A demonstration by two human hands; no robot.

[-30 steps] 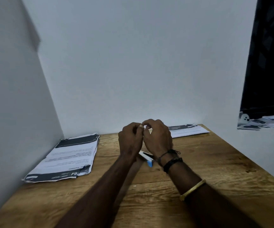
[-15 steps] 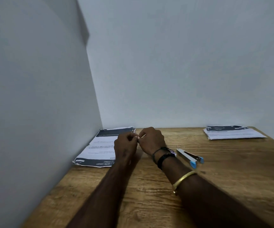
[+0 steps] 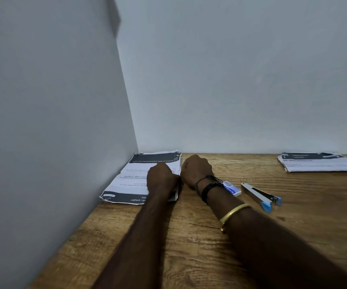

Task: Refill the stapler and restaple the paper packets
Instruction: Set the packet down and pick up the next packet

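Left hand (image 3: 162, 178) rests on the packet (image 3: 130, 184) in the tabletop's (image 3: 189, 236) back-left corner, right hand (image 3: 196, 171) beside it, both curled, grips hidden; the stapler (image 3: 260, 193) lies rightward, slanting front-right, nearer the right hand.

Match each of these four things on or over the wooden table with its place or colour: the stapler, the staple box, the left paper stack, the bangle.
Column one:
1. stapler
2. staple box
3. left paper stack
4. bangle

Column two:
A. gold, on the right forearm
B. blue ends, lying to the right of the box
C. partly hidden behind the right wrist
D. against the left wall, partly covered by the left hand

Pairs: 1-B, 2-C, 3-D, 4-A.
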